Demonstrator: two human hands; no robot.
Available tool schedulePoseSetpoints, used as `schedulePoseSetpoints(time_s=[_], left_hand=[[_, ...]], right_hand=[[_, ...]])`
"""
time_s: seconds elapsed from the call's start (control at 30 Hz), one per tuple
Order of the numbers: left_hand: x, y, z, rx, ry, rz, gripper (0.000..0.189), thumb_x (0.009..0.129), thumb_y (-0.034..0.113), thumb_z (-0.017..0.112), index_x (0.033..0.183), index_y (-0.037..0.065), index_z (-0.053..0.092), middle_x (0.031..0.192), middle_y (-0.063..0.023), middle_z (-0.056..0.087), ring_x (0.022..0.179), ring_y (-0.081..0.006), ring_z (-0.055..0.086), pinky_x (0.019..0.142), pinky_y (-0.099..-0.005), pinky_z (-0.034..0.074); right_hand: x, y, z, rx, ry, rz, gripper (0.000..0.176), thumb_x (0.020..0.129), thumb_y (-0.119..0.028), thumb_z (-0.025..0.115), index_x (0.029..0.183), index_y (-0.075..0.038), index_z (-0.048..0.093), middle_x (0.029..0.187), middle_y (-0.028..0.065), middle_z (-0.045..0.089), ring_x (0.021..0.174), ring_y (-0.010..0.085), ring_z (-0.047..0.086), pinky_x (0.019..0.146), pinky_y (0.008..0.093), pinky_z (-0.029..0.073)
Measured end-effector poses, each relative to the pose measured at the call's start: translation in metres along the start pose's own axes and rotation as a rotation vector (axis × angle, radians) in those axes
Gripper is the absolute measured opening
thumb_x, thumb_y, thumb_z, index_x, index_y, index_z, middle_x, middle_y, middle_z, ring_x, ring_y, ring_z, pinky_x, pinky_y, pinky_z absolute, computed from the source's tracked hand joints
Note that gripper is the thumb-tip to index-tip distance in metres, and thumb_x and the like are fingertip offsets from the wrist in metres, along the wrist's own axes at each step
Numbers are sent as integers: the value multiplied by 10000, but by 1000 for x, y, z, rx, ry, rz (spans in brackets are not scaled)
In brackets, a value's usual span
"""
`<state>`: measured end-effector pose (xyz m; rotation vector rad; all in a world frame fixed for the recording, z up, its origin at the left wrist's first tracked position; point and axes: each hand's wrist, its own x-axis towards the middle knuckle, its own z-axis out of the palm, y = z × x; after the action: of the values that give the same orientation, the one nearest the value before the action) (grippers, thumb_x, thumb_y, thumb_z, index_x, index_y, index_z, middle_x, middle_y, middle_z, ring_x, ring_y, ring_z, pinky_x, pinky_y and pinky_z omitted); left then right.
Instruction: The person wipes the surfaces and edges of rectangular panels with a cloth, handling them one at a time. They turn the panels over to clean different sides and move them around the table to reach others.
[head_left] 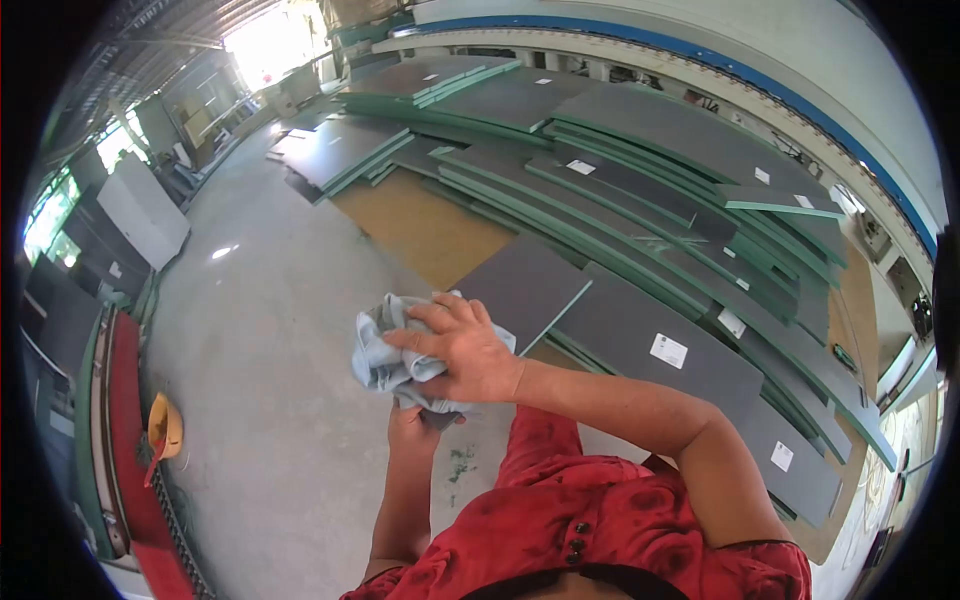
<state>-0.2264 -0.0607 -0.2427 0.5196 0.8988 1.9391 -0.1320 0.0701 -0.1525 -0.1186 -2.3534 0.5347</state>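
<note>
My right hand [468, 350] lies over a crumpled light-blue cloth [378, 352], its fingers bent and spread across the folds. Beneath the cloth is a dark grey panel [522, 283] with a pale green edge, reaching away to the right over the stacked boards. My left hand [411, 432] is below the cloth, fingers closed round the near end of this panel. The cloth hides much of that end and part of the left fingers.
Stacks of dark grey boards [640, 240] with green edges and white labels [668, 351] fill the right side, over a brown sheet [425, 225]. A long machine with a blue stripe [700, 62] stands behind. At left are a yellow hard hat [166, 428] and a red beam [140, 440].
</note>
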Motion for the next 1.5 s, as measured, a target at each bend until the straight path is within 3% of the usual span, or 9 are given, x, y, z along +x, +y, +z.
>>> schedulePoseSetpoints(time_s=[0.17, 0.4, 0.47, 0.5, 0.57, 0.87, 1.23, 1.4, 1.5], left_hand=[[-53, 20, -19, 151, 144, 45, 427, 796, 205, 526, 1172, 8, 480, 992, -172, 619, 746, -312, 649, 516, -398, 543], [-137, 56, -54, 155, 500, 146, 315, 724, 177, 549, 820, -120, 588, 769, -229, 642, 511, -326, 627, 445, -392, 544], [-159, 69, -64, 149, 530, 177, 484, 690, 129, 547, 1069, -167, 488, 834, -245, 631, 568, -333, 651, 401, -350, 544], [-167, 74, -71, 173, 557, 214, 359, 722, 148, 552, 948, -131, 540, 795, -229, 637, 527, -318, 633, 416, -364, 540], [-182, 83, -77, 200, 575, 251, 273, 753, 167, 557, 828, -94, 592, 755, -212, 644, 486, -304, 614, 430, -378, 536], [-133, 91, -42, 11, 670, 613, 389, 719, 160, 594, 1011, -90, 535, 863, -190, 593, 532, -263, 547, 445, -342, 430], [-1, 4, 49, -25, 30, 29, 279, 751, 97, 680, 989, 27, 551, 970, -117, 575, 826, -248, 580, 689, -407, 507], [26, -82, 137, -49, -57, -355, 209, 746, 149, 557, 908, 19, 584, 973, -173, 623, 788, -376, 627, 567, -517, 517], [11, -128, 205, -177, -673, -759, 328, 718, 106, 704, 988, -1, 550, 1014, -171, 581, 907, -334, 601, 750, -450, 514]], right_hand=[[1, -11, 46, 175, -324, -46, 567, 651, -272, 710, 1203, -298, 579, 1254, 126, 490, 1024, 393, 524, 856, 461, 454], [1, 28, 86, 200, -227, 25, 527, 643, -264, 721, 1159, -276, 612, 1223, 114, 514, 1006, 364, 550, 835, 404, 477], [-1, 56, 96, 197, -239, 249, 511, 644, -264, 721, 1145, -258, 622, 1195, 123, 552, 1034, 349, 555, 830, 393, 480], [-1, 61, 90, 199, -240, 255, 511, 644, -264, 721, 1145, -258, 622, 1195, 123, 552, 1034, 349, 555, 830, 393, 480], [-1, 68, 75, 315, -560, 823, 509, 649, -277, 712, 1149, -264, 616, 1183, 137, 578, 1086, 339, 541, 853, 377, 468], [-60, 50, 17, 975, -236, 791, 790, 664, -226, 662, 1345, 52, 374, 1254, 216, 518, 1137, 267, 522, 964, 326, 398], [-193, 27, -215, 947, 438, 664, 859, 660, -80, 632, 1439, -103, 271, 1374, 147, 392, 1173, 206, 465, 968, 267, 372], [-304, -26, -274, 678, 773, 725, 923, 588, -155, 633, 1430, -46, 270, 1336, 115, 435, 1200, 214, 445, 1016, 289, 344], [-371, -77, -292, 515, 1027, 839, 792, 597, -124, 674, 1316, -26, 359, 1230, 104, 487, 1102, 198, 495, 945, 304, 392]])
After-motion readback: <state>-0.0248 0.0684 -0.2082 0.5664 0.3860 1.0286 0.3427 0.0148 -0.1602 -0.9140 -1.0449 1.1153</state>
